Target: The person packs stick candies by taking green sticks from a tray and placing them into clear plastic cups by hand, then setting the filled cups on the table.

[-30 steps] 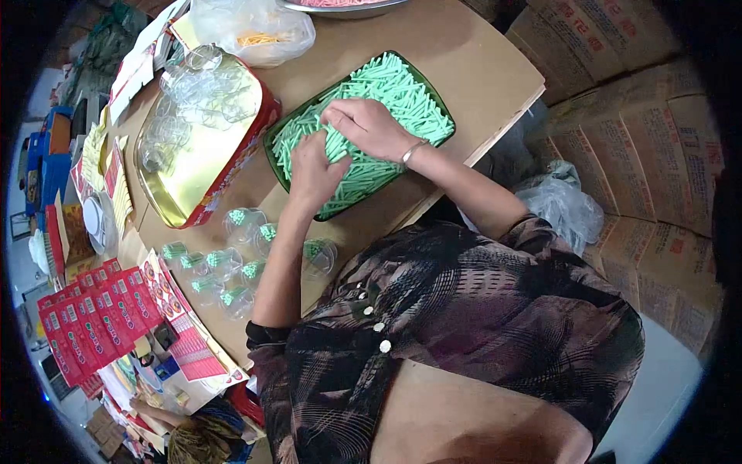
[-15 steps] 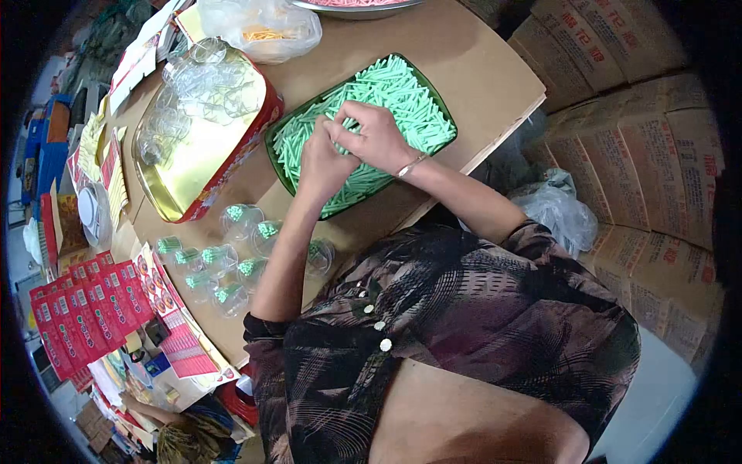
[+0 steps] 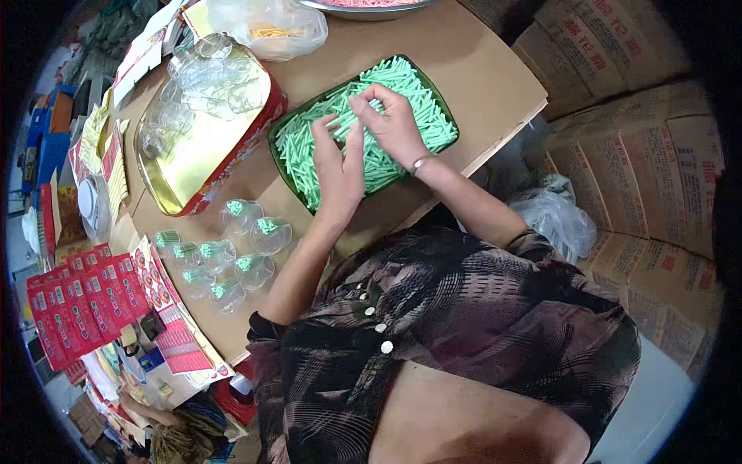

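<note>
Both of my hands are over a dark green tray (image 3: 450, 143) heaped with short, pale green sticks (image 3: 406, 81). My left hand (image 3: 340, 166) has its thumb and forefinger raised and apart, with green sticks showing in the gap. Close by on the right, my right hand (image 3: 394, 127) has curled fingers, thumb and fingertips drawn together near the left fingertips. Any stick in that pinch is too small to make out against the pile. Several clear plastic cups (image 3: 270, 234) holding bunches of green sticks stand left of my left forearm.
A red-sided tin with a gold inside (image 3: 182, 166) holds empty clear cups (image 3: 220, 73). Behind are a plastic bag with orange sticks (image 3: 270, 31) and a metal bowl of pink sticks (image 3: 371, 8). Red packets (image 3: 89, 309) lie left; cartons (image 3: 634, 162) are stacked right. Another person's arm (image 3: 151, 414) shows lower left.
My hands were pressed together over the tray and have now come slightly apart. My left hand has shifted right and its thumb and forefinger have spread.
</note>
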`<state>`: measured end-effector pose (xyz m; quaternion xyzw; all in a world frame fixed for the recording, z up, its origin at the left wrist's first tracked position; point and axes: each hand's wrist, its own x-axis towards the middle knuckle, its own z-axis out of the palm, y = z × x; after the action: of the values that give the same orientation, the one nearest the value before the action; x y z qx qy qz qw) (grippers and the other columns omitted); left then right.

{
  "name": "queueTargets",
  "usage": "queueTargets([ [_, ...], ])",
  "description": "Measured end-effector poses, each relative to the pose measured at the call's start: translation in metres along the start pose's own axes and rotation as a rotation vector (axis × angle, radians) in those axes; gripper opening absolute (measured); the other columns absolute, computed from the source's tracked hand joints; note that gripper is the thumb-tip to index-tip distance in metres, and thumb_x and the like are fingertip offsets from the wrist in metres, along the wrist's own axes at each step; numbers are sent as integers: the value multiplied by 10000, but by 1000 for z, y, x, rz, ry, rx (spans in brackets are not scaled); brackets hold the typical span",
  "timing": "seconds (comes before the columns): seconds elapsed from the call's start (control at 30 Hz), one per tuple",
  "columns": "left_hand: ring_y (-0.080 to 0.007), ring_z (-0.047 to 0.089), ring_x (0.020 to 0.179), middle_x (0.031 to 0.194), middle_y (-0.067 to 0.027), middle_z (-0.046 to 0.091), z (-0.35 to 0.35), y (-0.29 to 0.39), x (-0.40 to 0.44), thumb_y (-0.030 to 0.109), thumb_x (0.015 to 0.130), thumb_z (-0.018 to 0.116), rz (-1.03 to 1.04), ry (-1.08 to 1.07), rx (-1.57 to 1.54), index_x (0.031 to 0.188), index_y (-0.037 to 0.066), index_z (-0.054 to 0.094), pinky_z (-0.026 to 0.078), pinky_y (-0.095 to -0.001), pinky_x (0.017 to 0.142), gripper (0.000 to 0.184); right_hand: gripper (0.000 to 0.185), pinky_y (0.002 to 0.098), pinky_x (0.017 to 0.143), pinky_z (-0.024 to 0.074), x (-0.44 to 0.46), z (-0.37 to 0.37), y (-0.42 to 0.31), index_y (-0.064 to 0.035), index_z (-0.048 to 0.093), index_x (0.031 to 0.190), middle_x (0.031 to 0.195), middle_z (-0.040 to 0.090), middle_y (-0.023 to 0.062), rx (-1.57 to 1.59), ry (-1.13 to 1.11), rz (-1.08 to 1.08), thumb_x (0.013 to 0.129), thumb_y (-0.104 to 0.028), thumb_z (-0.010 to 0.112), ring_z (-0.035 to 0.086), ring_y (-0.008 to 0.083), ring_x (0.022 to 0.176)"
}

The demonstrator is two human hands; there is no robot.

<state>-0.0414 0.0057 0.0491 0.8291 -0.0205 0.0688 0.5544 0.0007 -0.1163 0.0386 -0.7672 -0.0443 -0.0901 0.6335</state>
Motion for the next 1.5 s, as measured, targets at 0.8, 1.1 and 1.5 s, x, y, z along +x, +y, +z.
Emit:
queueTargets([
  [0.8,-123,460,717,817,-50,524,23,6,8,279,970,471,-300,264,-605,887,46,523,412,-266,608,253,151,305,595,435,0,21,-22,-20,575,783,693,592,60,-122,52,-181,854,-143,623,512,186,601],
  [1.1,-123,469,655,736,-59,549,29,-14,21,217,949,539,-352,387,-573,814,21,550,425,-264,598,237,130,346,652,422,-13,24,-18,-10,513,817,796,482,97,-176,36,-287,885,-114,553,476,236,694],
  [1.5,-132,444,681,759,-54,510,36,-26,10,226,975,472,-312,304,-507,814,35,510,404,-282,617,252,172,326,652,419,-21,16,-9,-20,535,820,789,538,73,-147,-68,-198,922,-160,542,475,187,675],
])
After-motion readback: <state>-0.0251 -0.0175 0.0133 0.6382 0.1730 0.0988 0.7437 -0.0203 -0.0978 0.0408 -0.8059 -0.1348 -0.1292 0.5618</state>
